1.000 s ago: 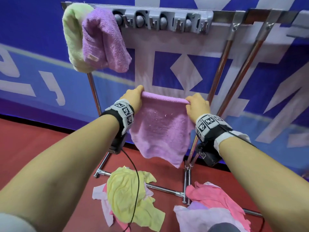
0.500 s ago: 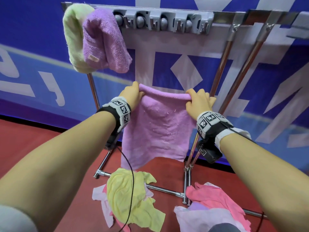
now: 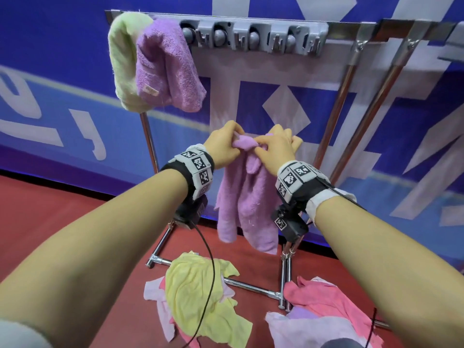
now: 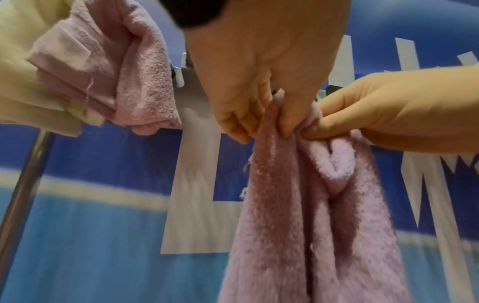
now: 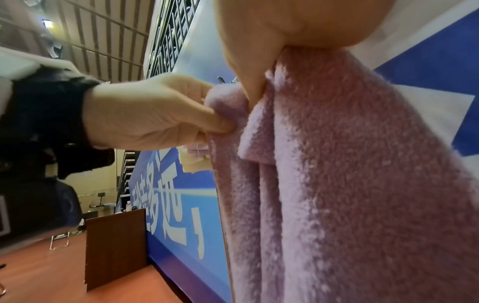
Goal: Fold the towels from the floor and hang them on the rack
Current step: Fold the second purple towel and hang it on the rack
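Purple towel (image 3: 247,197) pinched between both hands' fingers (image 4: 287,123)

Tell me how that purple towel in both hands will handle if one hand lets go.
The purple towel is probably floppy: it hangs in loose folds. It is likely light, since the left hand and right hand hold it by pinches. Its terry pile probably resists slipping.

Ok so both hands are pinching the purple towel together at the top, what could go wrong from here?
1. Both hands, left hand and right hand, pinch the purple towel at one bunched spot, so the halves hang uneven and the fold may come out crooked.
2. The wrist cable dangles over the yellow towel on the floor and could snag it.
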